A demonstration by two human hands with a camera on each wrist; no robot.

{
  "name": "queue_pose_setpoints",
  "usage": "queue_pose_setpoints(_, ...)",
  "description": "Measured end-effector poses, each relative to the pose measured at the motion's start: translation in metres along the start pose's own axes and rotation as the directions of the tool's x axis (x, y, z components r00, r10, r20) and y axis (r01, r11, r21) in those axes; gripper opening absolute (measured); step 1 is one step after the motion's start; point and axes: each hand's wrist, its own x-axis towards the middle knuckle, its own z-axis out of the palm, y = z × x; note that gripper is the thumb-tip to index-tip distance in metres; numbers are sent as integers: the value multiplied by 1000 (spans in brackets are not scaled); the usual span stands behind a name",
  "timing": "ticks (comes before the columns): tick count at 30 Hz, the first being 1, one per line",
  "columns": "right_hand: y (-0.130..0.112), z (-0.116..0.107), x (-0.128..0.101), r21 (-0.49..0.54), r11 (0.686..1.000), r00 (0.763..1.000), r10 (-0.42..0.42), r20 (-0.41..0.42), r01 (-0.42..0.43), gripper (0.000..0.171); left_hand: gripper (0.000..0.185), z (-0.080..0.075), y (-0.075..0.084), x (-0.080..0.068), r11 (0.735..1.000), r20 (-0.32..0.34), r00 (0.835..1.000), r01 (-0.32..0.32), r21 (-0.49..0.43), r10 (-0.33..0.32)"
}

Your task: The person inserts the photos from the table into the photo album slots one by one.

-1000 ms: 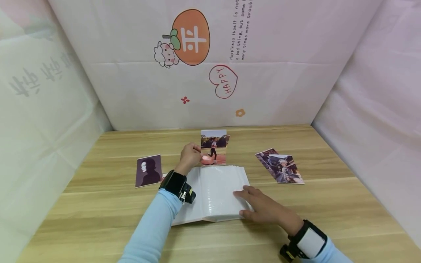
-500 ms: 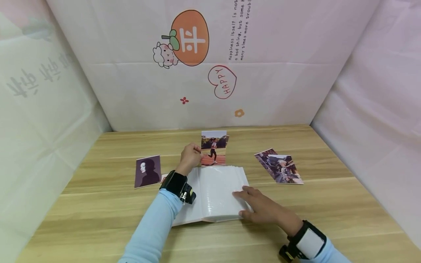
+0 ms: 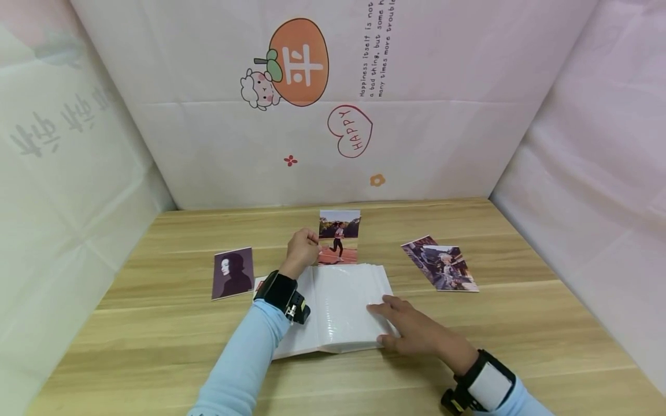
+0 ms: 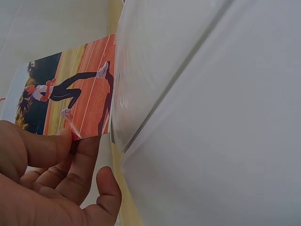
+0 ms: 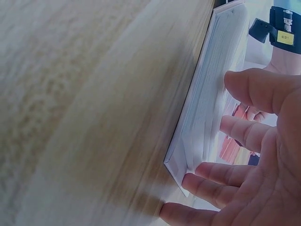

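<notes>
My left hand [image 3: 303,251] pinches the left edge of a photo of a runner on a red track [image 3: 338,238], thumb on the front in the left wrist view. The photo's lower edge is right at the top edge of an open photo album [image 3: 354,306] with clear sleeve pages. Part of the album's left page is hidden behind my left wrist. My right hand [image 3: 411,326] rests at the album's right edge, fingers spread and fairly straight, its fingertips along the page edges [image 5: 207,117] in the right wrist view.
A dark portrait photo [image 3: 233,273] lies left of the album, and a red-and-white piece [image 3: 259,283] peeks out by the left wrist. Two overlapping photos [image 3: 448,268] lie to the right on the wooden table [image 3: 156,341]. A white printed cloth [image 3: 442,115] stands behind.
The runner photo has shifted very slightly down toward the album, and the brown corner seen behind its right edge is now hidden. Both hands have stayed almost in place.
</notes>
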Motion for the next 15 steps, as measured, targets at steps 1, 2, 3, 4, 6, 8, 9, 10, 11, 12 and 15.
queue_pose_setpoints(1,0,0,0,0,1000,1000,1,-1,-1,57,14,0,0,0,1000,2,1000,-1,3,1)
queue_pose_setpoints(2,0,0,0,-1,1000,1000,1,-2,-1,57,13,0,0,0,1000,4,1000,-4,7,4)
queue_pose_setpoints(3,0,0,0,-1,1000,1000,1,-2,-1,57,13,0,0,-1,1000,5,1000,-8,13,8)
queue_pose_setpoints(4,0,0,0,-4,1000,1000,0,-3,0,57,13,0,0,-1,1000,9,1000,-9,14,9)
queue_pose_setpoints(6,0,0,0,-7,1000,1000,-6,-3,6,57,13,0,1,-1,1000,15,1000,-7,11,7)
queue_pose_setpoints(8,1,0,0,-9,1000,1000,-10,-4,10,57,13,0,1,-1,1000,18,1000,-13,17,12)
queue_pose_setpoints(9,1,0,0,-12,1000,1000,-12,-5,11,57,13,0,1,-1,1000,21,1000,-15,16,14)
queue_pose_setpoints(10,1,0,0,-13,1000,1000,-12,-6,12,57,14,1,1,0,1000,23,1000,-19,14,19)
queue_pose_setpoints(11,1,1,0,-11,1000,1000,-11,-6,11,57,14,1,1,0,999,22,999,-30,21,29)
queue_pose_setpoints(12,1,1,0,-11,1000,1000,-11,-8,11,57,14,2,1,0,999,22,999,-42,28,41)
queue_pose_setpoints(15,1,1,0,-7,1000,1000,-11,-9,11,57,15,3,0,1,997,30,997,-70,46,68)
